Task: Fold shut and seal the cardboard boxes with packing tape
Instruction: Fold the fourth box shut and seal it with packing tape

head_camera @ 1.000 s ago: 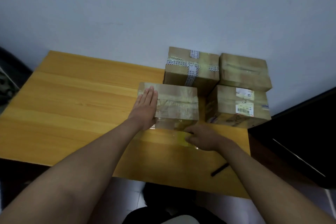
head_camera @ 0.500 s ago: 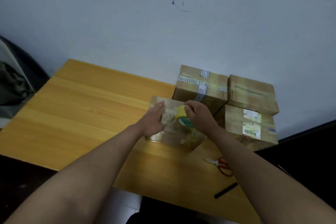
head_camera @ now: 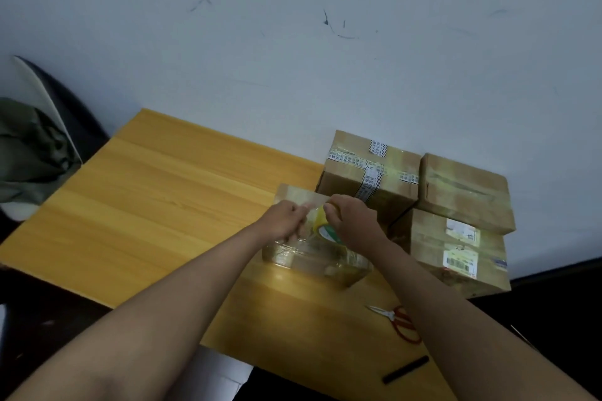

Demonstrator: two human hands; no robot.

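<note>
A small cardboard box (head_camera: 321,262), glossy with clear tape, lies on the wooden table (head_camera: 156,205) in front of me. Above its top my right hand (head_camera: 353,221) grips a yellowish roll of packing tape (head_camera: 322,226). My left hand (head_camera: 285,220) is close beside the roll with its fingers curled, pinching at the clear tape end. Both hands hide most of the box's top.
Three closed boxes stand at the back right: one with printed white tape (head_camera: 371,172), one plain (head_camera: 464,192) stacked on a labelled one (head_camera: 456,254). Red-handled scissors (head_camera: 399,322) and a black marker (head_camera: 405,369) lie near the table's front right. A chair with cloth (head_camera: 32,153) stands left.
My right hand lifted the tape roll from the table in front of the box to above its top. My left hand went from lying flat on the box to pinching at the tape.
</note>
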